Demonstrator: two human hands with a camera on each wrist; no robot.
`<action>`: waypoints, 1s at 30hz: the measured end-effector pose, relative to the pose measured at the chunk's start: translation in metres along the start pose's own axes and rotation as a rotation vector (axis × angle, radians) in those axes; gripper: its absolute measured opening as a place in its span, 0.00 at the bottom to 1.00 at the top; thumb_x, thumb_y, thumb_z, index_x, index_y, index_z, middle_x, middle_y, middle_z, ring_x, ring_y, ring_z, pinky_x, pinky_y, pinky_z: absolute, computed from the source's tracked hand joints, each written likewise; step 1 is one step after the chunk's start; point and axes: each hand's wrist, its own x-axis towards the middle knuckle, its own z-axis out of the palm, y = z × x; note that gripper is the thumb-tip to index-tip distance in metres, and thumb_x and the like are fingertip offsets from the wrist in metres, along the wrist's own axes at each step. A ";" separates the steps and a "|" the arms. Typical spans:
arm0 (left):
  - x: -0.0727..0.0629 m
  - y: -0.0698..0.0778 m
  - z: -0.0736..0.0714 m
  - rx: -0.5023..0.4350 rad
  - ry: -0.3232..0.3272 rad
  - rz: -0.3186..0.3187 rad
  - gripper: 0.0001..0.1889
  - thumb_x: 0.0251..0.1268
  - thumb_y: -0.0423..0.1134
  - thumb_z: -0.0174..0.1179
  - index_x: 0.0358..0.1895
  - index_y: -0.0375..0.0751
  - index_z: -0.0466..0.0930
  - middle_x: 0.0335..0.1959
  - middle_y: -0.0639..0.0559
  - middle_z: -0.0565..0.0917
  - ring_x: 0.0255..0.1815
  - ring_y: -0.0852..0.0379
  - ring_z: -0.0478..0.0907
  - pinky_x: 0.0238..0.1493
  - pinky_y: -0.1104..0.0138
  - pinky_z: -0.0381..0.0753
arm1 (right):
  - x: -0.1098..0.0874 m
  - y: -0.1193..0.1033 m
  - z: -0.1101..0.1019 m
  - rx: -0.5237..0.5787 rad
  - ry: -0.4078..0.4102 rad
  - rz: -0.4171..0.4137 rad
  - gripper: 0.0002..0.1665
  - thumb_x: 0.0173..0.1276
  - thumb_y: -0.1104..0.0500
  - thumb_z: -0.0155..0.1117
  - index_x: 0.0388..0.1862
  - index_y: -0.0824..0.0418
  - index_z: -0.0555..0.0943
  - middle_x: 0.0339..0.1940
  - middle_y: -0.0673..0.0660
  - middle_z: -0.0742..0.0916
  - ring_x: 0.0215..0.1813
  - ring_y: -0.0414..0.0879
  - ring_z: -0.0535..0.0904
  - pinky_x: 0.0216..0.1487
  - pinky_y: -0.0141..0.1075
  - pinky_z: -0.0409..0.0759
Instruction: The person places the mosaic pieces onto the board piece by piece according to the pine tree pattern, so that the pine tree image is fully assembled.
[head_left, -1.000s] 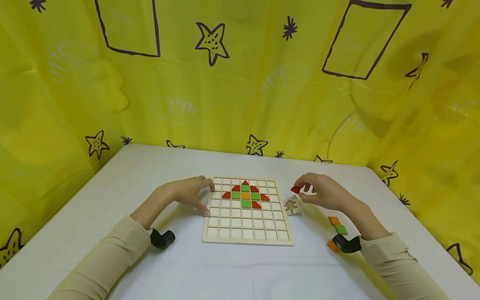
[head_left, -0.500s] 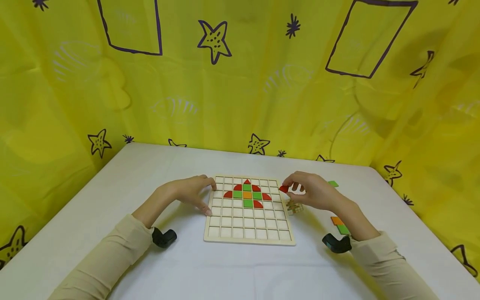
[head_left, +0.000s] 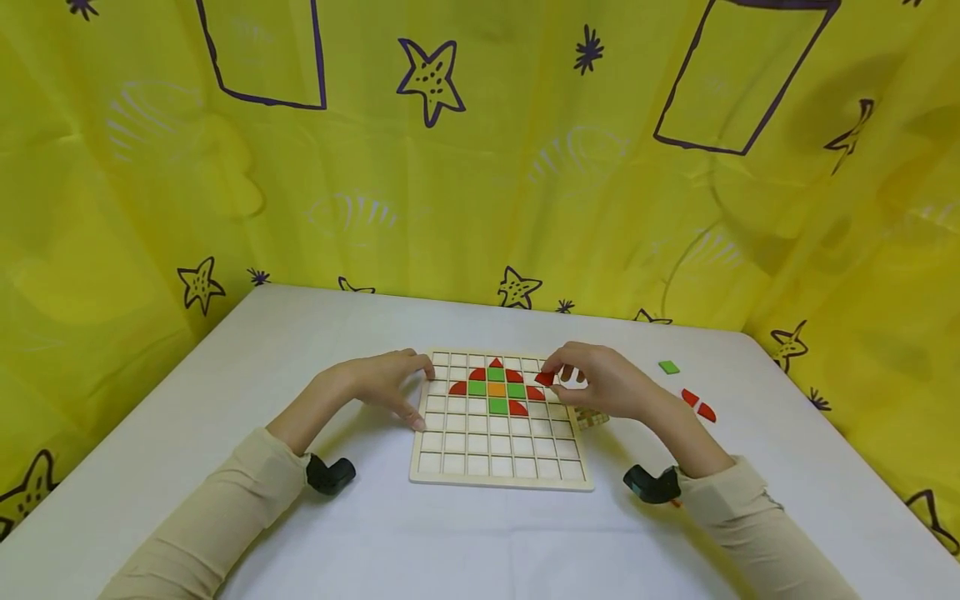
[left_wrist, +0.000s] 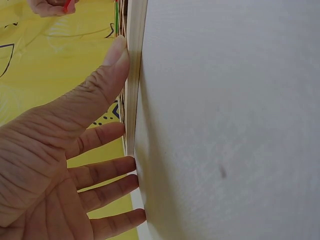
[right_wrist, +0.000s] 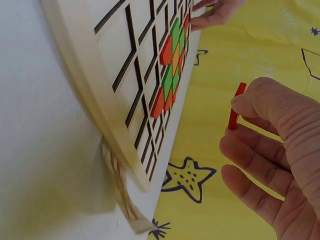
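A wooden grid board (head_left: 502,484) lies on the white table, with red, green and orange tiles set in its upper middle cells. My left hand (head_left: 386,386) rests at the board's left edge; in the left wrist view its thumb (left_wrist: 102,82) touches the wooden rim and its fingers are mostly straight. My right hand (head_left: 603,382) hovers over the board's upper right part. Between thumb and fingers it pinches a red tile (head_left: 544,379) with a curved edge, seen edge-on and apart from the board in the right wrist view.
A small patterned card (head_left: 591,418) lies partly under the board's right edge. Farther right are a green tile (head_left: 668,367) and two red tiles (head_left: 698,405). The right forearm hides part of the table. A yellow curtain (head_left: 450,167) hangs behind.
My right hand has moved left with the red tile, from beside the board to above its upper right cells. My left hand stays at the left edge.
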 end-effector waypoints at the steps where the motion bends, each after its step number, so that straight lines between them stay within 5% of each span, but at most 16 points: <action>1: 0.000 0.000 0.000 0.000 -0.001 -0.003 0.38 0.52 0.54 0.79 0.63 0.44 0.73 0.66 0.40 0.73 0.66 0.43 0.71 0.70 0.46 0.69 | 0.002 -0.001 0.001 -0.006 -0.005 -0.001 0.13 0.65 0.65 0.71 0.48 0.58 0.85 0.42 0.46 0.87 0.44 0.47 0.82 0.44 0.45 0.85; 30: 0.001 0.001 0.000 -0.002 -0.002 -0.009 0.38 0.51 0.55 0.79 0.62 0.44 0.72 0.66 0.40 0.73 0.67 0.43 0.71 0.70 0.46 0.70 | 0.048 -0.036 0.034 -0.035 -0.153 -0.080 0.13 0.66 0.61 0.71 0.50 0.56 0.85 0.46 0.46 0.86 0.45 0.43 0.83 0.47 0.36 0.82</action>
